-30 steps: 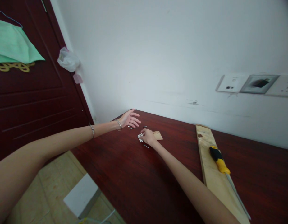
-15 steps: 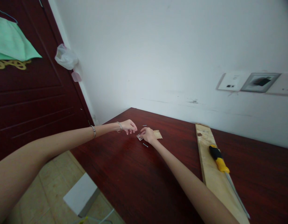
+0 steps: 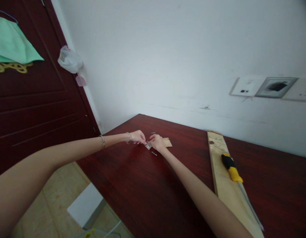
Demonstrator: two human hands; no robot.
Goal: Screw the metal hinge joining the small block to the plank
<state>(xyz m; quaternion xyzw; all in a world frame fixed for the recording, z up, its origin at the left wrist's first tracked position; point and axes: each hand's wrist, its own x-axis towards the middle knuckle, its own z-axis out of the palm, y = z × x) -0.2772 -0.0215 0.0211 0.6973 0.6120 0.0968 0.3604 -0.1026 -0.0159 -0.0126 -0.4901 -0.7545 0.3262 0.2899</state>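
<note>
My left hand (image 3: 138,137) is pinched closed at the far left of the dark red table (image 3: 143,191), its fingertips at a small metal hinge (image 3: 148,145); what it pinches is too small to make out. My right hand (image 3: 156,142) is curled on the hinge and on the small wooden block (image 3: 167,142) under it. One loose screw (image 3: 154,153) lies just in front of my right hand, another screw (image 3: 153,133) just behind it.
A long pale wooden plank (image 3: 225,185) lies on the table's right side with a yellow and black screwdriver (image 3: 233,173) on it. Wall sockets (image 3: 274,88) sit on the white wall. A dark door (image 3: 31,99) stands left; a white box (image 3: 86,206) is on the floor.
My left hand was open and raised behind the screws; it came down, closed to a pinch and moved right to the hinge. My right hand has stayed on the hinge.
</note>
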